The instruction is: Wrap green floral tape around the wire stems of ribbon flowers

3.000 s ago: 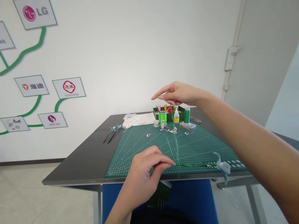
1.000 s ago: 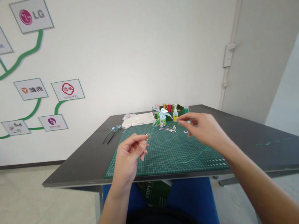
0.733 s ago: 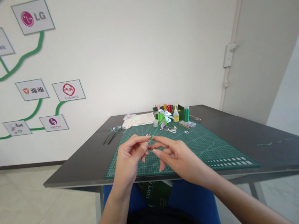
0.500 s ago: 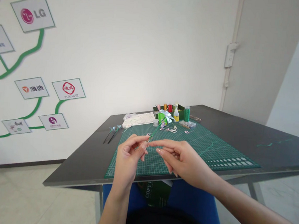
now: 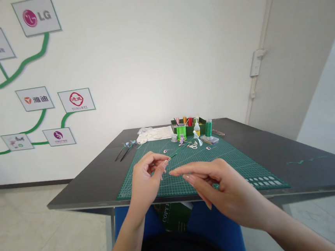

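Note:
My left hand [image 5: 149, 174] pinches the lower end of a thin green-wrapped flower stem [image 5: 179, 151] between thumb and fingertips. The stem slants up and away over the mat, with pale bluish-white petals [image 5: 197, 138] at its far end. To the right of it, my right hand [image 5: 217, 180] is held palm down with fingers stretched out. Its index fingertip is close to the left thumb, apart from the stem. No thread can be made out between the right fingers. Beneath both hands lies a green cutting mat [image 5: 150, 184].
At the mat's far edge stand a lime-green cup [image 5: 181, 131], a glue bottle [image 5: 197, 129], a green thread spool [image 5: 208, 128] and a dark box [image 5: 173, 125] of spools. Small scissors [image 5: 193, 145] lie nearby. Two stemmed flowers [image 5: 128, 150] rest left; green thread [image 5: 305, 160] lies right.
The petals have swung right and turned, uncovering the lime-green cup. My right hand has moved right, its index finger leaving the stem's lower end. My left hand keeps its pinch, shifted slightly right.

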Motion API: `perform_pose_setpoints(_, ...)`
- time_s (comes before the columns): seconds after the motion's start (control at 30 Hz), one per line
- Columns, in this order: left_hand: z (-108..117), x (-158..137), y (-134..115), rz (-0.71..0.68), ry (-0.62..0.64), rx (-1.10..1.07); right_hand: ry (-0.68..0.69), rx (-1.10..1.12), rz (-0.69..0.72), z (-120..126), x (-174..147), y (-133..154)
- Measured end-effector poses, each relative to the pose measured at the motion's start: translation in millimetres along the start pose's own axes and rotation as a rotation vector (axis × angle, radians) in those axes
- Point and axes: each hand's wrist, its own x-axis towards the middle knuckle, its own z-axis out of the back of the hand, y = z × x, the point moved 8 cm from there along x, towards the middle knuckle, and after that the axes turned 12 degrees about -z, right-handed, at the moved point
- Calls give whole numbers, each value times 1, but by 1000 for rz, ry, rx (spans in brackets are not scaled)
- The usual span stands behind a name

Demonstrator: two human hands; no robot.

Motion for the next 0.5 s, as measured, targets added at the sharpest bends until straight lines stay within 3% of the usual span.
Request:
perform_pose_setpoints(0.2, -8, -2, -6, -41, 106, 33, 37, -14, 35, 24, 9, 29)
perform_pose_setpoints(0.5, -16, -6, -24, -90, 220, 56, 71, -4, 93, 51, 47, 60)
